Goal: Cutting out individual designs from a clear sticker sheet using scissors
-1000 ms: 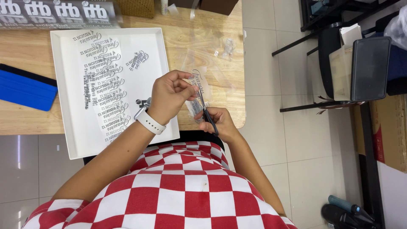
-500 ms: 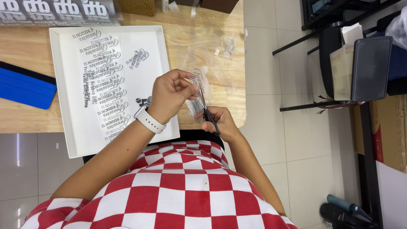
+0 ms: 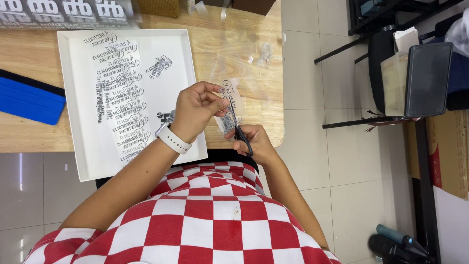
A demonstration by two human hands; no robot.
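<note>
Over the last second very little has shifted: my left hand [image 3: 198, 110] is pinching the same clear printed film strip [image 3: 229, 110] between thumb and fingertips, and my right hand [image 3: 254, 142] is closed around the black handles of the small scissors [image 3: 238, 126], just as they were a moment back. The blades seem to lie a touch further along the strip than before, so I judge the cut is creeping forward rather than finished; the strip is in one piece as far as I can see. It hangs in the air above the near right corner of the wooden surface [image 3: 244, 63], not resting on anything.

To my left the white tray [image 3: 73, 146] sits close to the near edge of the surface, its near corner hanging over that edge, with a column of cut printed labels [image 3: 122, 102] lying in it and one loose label [image 3: 159, 66] beside them. My left wrist with the white watch [image 3: 171, 138] is over the tray's right wall. A blue squeegee [image 3: 29, 100] lies at the left edge, well apart from my hands. More clear film [image 3: 244, 44] is spread towards the far right corner. To my right the surface ends and there is open floor before the black chair [image 3: 425, 78], so my right elbow has room to swing.
</note>
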